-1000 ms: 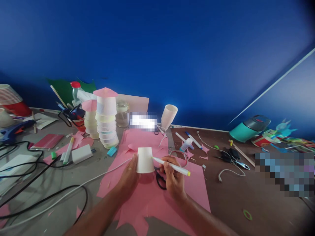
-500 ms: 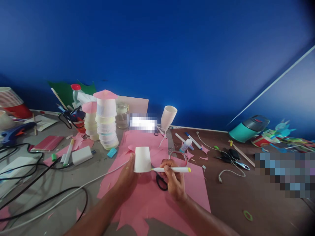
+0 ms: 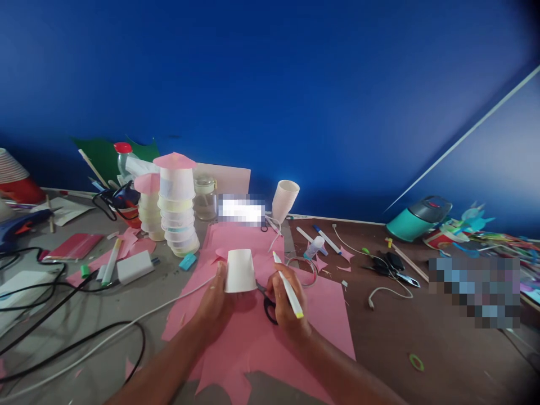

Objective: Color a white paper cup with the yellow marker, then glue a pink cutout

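A white paper cup is held upside down by my left hand, whose thumb shows along the cup's left side. My right hand is closed around a white marker with a yellow end. The marker is tilted, with its yellow end toward me and its upper end pointing away, apart from the cup. Black-handled scissors lie beneath, partly hidden by my right hand. Pink paper spreads under both hands.
At the left stand stacked-cup towers with pink cone tops. A stack of paper cups leans at the back. A glue bottle, tape roll and teal bottle are on the right. Cables cross the left side.
My right hand has turned the marker from lying level, tip at the cup's lower edge, to a steep slant away from the cup. The cup stays in my left hand.
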Tool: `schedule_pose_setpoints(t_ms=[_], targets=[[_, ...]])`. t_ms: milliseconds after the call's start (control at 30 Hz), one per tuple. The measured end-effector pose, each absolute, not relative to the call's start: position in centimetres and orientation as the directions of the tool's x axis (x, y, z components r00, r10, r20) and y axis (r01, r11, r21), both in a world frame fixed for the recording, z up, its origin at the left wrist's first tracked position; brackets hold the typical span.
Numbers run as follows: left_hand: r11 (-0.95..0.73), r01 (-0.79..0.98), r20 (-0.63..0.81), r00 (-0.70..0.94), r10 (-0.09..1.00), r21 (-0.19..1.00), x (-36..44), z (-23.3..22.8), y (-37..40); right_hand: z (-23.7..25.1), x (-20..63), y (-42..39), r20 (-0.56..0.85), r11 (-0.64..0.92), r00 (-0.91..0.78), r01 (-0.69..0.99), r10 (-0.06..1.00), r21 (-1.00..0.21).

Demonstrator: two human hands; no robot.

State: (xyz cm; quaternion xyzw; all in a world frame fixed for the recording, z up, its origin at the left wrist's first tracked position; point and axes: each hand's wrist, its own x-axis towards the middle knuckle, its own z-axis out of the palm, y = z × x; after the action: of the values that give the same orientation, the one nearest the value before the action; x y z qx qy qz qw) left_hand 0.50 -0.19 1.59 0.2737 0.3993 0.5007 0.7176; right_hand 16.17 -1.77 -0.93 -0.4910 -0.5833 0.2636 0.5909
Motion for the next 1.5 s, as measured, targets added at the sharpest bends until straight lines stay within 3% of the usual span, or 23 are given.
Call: schedule_pose_setpoints(t_ms=[200,433,567,733,867,1233,1500], targets=[[0.392,-0.707,-0.402,0.165,0.901,0.588,0.5,1.8,0.2,-2.3,16.7,-0.2,0.631,0.464,0.039,0.642,0.775,-0.61],[0.371,-0.708,-0.446,0.088,0.891,0.601,0.6,2.4,0.2,-3.0,17.8,0.9,0.543,0.33,-0.059,0.847,0.838,-0.416],[0.391,-0.715,-0.454,0.115,0.884,0.579,0.7,2.3,0.1,-3.4,17.8,1.1,0.445,0.219,-0.016,0.886,0.895,-0.409],[0.383,-0.723,-0.449,0.113,0.886,0.575,0.7,2.4,0.1,-3.2,17.4,1.0,0.421,0.192,-0.007,0.896,0.907,-0.4],[0.407,-0.684,-0.435,0.144,0.889,0.605,0.7,2.7,0.0,-3.1,17.7,1.0,0.478,0.195,0.015,0.902,0.878,-0.385],[0.379,-0.657,-0.405,0.121,0.906,0.652,0.7,1.2,0.3,-2.6,18.1,1.3,0.693,0.386,-0.025,0.845,0.72,-0.371],[0.328,-0.684,-0.4,0.059,0.915,0.651,0.9,2.0,0.6,-2.6,19.5,2.2,0.714,0.402,0.037,0.805,0.699,-0.435]])
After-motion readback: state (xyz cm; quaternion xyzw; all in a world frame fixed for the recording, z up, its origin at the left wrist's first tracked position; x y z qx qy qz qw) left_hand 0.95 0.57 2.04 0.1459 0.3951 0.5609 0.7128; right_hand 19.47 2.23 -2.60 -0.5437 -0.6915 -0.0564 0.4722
